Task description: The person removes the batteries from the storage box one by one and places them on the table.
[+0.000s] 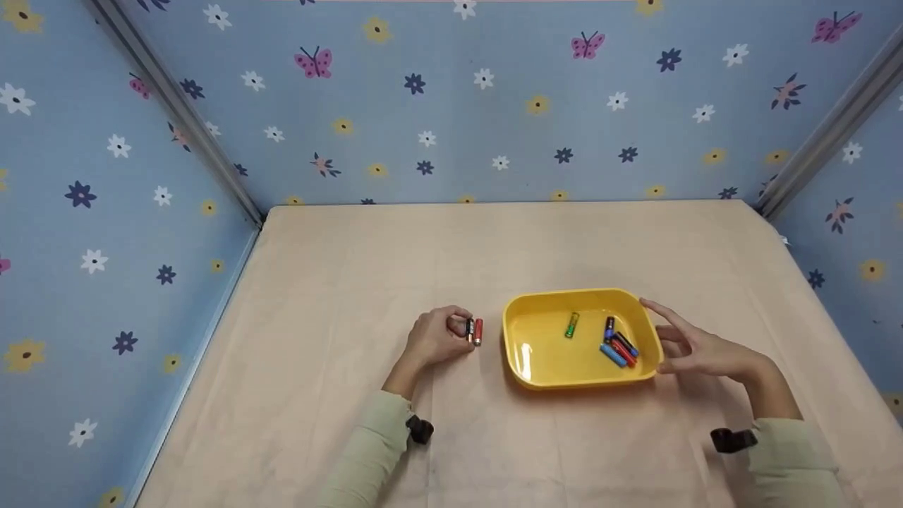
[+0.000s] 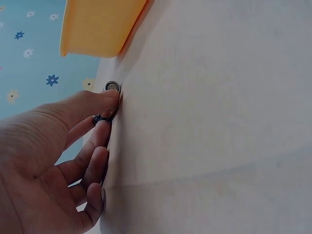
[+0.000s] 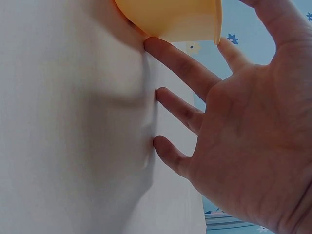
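Note:
My left hand (image 1: 434, 337) pinches a black battery (image 1: 470, 330) between thumb and fingers, low at the table left of the yellow tray. Right beside it is a red battery (image 1: 478, 331), parallel to the black one. In the left wrist view, a round battery end (image 2: 112, 86) shows at the thumb tip. My right hand (image 1: 709, 351) has its fingers spread at the right side of the yellow tray (image 1: 550, 383), fingertips at its rim and wall. Inside the tray, a green battery (image 1: 572, 325) lies apart from several blue, red and dark batteries (image 1: 612, 355) grouped toward the right.
A pale cloth (image 1: 367, 261) covers the table. Flowered blue panels (image 1: 458, 106) stand at the back and both sides, with grey metal posts (image 1: 180, 113) at the corners. Each sleeve carries a small black wrist camera (image 1: 734, 440).

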`<state>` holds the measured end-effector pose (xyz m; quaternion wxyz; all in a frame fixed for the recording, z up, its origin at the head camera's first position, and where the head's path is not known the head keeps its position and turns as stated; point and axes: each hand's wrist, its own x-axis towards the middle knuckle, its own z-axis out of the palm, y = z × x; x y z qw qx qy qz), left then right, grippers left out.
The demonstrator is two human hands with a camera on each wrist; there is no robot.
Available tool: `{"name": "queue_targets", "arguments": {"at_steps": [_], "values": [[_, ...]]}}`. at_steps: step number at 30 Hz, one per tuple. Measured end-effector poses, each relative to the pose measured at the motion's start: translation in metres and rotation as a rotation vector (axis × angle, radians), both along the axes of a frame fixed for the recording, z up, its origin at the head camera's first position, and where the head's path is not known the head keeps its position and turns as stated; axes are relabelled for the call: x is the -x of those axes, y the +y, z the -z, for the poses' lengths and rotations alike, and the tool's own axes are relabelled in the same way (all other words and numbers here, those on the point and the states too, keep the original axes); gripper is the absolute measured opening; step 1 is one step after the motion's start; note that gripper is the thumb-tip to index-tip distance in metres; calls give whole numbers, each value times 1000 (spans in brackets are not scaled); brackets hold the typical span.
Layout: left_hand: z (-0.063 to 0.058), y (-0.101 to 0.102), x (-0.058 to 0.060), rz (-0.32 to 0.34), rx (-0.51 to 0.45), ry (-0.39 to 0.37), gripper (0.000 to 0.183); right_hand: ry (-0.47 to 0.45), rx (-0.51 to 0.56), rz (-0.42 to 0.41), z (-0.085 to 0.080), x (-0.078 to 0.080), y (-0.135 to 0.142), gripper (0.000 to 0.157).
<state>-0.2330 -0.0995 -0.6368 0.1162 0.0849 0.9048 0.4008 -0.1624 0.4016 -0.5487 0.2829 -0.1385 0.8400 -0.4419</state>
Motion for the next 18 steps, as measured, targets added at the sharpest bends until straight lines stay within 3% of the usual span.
{"name": "queue_targets", "arguments": {"at_steps": [9,11,16,18], "values": [[-2,-3,-1,13,-42,-4,55,-4,-6,4,-1,0,-1,122],[-9,-5,0,31,-67,-25,54,-4,-5,3,-1,0,-1,122],[-57,-6,-3,61,-91,-52,55,5,13,-5,1,1,0,120],[-69,-6,-1,67,-84,-44,54,6,12,-4,1,1,1,119]]}}
